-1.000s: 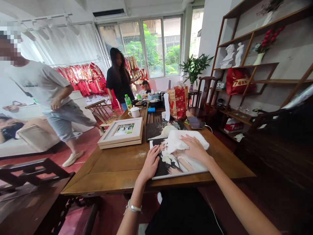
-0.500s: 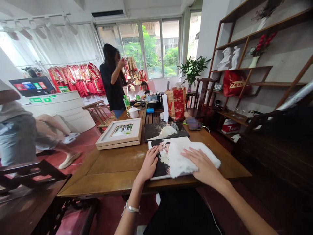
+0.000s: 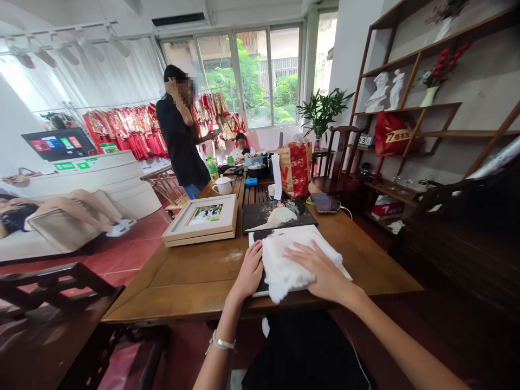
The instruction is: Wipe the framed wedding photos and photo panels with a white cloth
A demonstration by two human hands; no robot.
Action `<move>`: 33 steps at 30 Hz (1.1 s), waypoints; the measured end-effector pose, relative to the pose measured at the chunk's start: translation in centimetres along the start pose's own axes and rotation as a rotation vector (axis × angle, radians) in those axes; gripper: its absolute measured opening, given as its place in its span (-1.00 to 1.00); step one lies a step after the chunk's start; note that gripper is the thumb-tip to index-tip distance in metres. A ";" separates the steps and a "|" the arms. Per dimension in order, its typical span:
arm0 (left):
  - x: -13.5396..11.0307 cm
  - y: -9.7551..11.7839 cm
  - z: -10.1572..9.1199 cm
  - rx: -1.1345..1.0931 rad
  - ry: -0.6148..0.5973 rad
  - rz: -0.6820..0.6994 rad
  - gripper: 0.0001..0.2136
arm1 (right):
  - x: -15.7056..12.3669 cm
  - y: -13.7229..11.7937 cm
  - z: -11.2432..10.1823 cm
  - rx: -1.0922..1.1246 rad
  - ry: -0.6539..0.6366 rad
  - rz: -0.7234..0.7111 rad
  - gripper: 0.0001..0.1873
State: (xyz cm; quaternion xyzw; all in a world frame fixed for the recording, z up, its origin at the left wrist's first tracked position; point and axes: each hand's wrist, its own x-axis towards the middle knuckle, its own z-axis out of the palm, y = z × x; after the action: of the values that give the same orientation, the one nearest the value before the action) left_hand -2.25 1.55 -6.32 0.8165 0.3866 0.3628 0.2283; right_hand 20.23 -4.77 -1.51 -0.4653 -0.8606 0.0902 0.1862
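A white fluffy cloth (image 3: 280, 271) lies over most of a white-edged wedding photo panel (image 3: 346, 271) at the near edge of the table. My right hand (image 3: 319, 268) rests flat on the cloth with its fingers spread. On the panel's left edge lies my left hand (image 3: 251, 268), fingers extended and beside the cloth. Most of the printed picture is covered; some dark print shows near the left fingers. Just beyond is a dark photo panel (image 3: 303, 219) with a figure in a white dress. To the left, light wooden picture frames (image 3: 173, 234) are stacked.
The wooden table (image 3: 182, 281) also bears a white teapot (image 3: 223, 184), a red and brown paper bag (image 3: 296, 168) and a phone (image 3: 325, 203) on a cable. A person in black (image 3: 179, 132) stands at the left side; another lies on a sofa (image 3: 73, 230).
My right hand has slid the cloth leftward across the panel, covering the printed faces. My left hand stays at the edge. The person walking at far left has gone from view.
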 end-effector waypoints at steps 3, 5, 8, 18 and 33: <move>-0.1 0.0 0.0 -0.015 -0.009 -0.016 -0.57 | -3.7 -1.0 -0.6 0.021 -0.061 -0.073 -0.20; -0.2 0.0 0.0 -0.028 -0.006 -0.018 -0.57 | -5.1 -0.7 -1.0 0.007 -0.061 -0.055 -0.24; -0.2 0.1 0.0 -0.030 -0.001 -0.021 -0.58 | -4.9 0.5 -1.0 -0.078 -0.009 0.075 -0.22; -0.1 0.3 -0.2 -0.057 0.000 0.017 -0.64 | 2.8 -1.6 1.8 -0.164 0.061 0.246 -0.32; -0.2 -0.3 0.1 -0.052 0.018 -0.019 -0.58 | -1.5 0.3 0.0 -0.139 0.000 0.172 -0.22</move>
State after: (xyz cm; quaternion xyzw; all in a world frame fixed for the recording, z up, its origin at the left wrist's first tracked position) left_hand -2.34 1.57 -6.66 0.8034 0.3867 0.3780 0.2492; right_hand 21.25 -5.86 -1.99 -0.5491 -0.8218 0.0461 0.1451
